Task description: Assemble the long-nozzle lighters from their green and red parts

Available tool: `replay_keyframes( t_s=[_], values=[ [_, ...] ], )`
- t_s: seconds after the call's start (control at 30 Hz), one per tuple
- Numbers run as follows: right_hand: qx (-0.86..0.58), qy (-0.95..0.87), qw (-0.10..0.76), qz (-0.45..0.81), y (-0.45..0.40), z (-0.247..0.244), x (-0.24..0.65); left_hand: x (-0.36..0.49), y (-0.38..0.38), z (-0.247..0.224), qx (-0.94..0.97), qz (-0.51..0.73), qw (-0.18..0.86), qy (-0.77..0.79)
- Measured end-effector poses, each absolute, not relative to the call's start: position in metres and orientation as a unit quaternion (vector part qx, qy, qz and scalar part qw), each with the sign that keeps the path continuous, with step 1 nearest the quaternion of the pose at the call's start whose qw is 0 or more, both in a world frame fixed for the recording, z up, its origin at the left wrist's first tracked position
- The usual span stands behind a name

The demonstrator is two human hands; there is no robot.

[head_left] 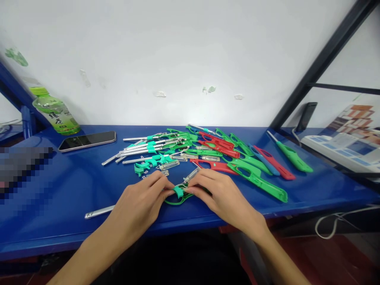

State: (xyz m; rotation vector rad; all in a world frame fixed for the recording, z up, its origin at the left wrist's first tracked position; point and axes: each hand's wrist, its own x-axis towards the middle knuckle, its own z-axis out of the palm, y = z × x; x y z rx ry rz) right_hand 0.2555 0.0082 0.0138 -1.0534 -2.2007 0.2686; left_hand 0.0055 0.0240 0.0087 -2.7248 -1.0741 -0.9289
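Observation:
Near the front edge of the blue table, my left hand (142,198) pinches a teal trigger piece (178,191) of a long-necked lighter. Its metal tube (99,212) sticks out to the left beneath that hand. Opposite, my right hand (221,194) has thumb and fingers closed on the lighter's inner parts, where thin white wire shows; the exact piece is hidden. Under both hands lies the lighter's green half shell (175,203). A clear fuel tank (192,174) rests just beyond my right fingertips. Loose teal triggers (142,168) lie beyond my left hand.
Behind the hands spreads a pile of metal tubes (139,150), with red (218,143) and green (261,182) shells to its right. A closed green lighter (293,156) lies far right. A phone (87,141) and green bottle (56,113) stand back left, before the white wall (184,51).

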Motion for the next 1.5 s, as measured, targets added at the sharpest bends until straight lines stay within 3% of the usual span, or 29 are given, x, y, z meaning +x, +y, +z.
replay_keyframes(
  t_s=[1.07, 1.5],
  values=[
    [-0.437, -0.746, 0.434, 0.253, 0.0059, 0.0204, 0.2559, 0.0051, 0.0227, 0.0084, -0.888, -0.318, 0.049, -0.329],
    [-0.454, -0.708, 0.423, 0.338, 0.0095, 0.0169, 0.2571, 0.0065, 0.0208, 0.0094, -0.890, -0.299, 0.080, -0.335]
  ],
)
